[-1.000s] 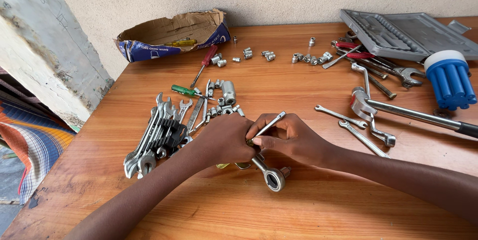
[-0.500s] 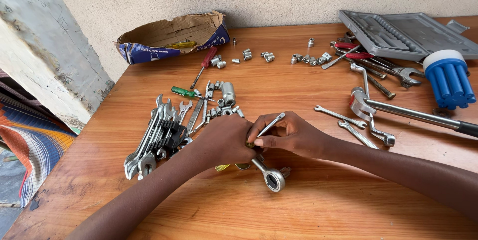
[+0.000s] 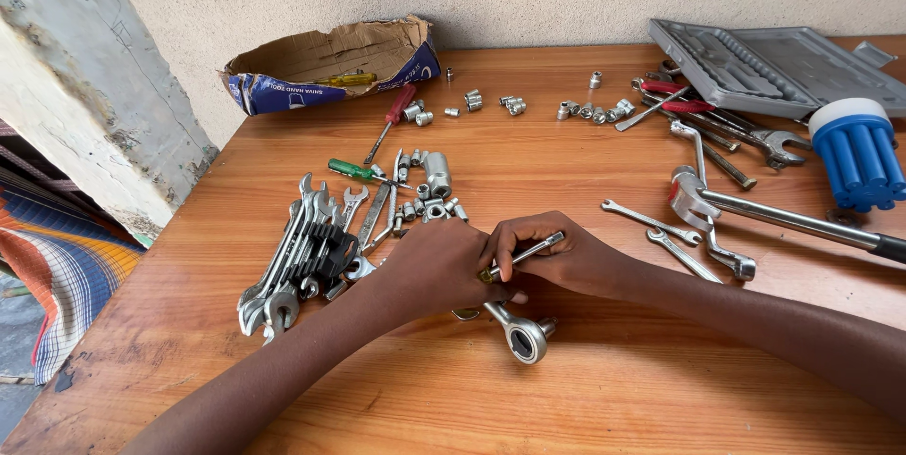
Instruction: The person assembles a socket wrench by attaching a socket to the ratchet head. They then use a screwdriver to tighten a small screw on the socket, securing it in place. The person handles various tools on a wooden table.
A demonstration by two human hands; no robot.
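Both hands, left hand (image 3: 439, 266) and right hand (image 3: 557, 261), clench a slim metal rod (image 3: 528, 249) just above the ratchet wrench (image 3: 517, 330), seemingly fitting them together.

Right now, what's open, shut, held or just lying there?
Ratchet wrench: lying on table, by both hands.
Thin metal bar: gripped in right hand.
Left hand: closed beside the right.
Grey tool case: open.
Cardboard box: torn open.
Spanners: piled, untouched.
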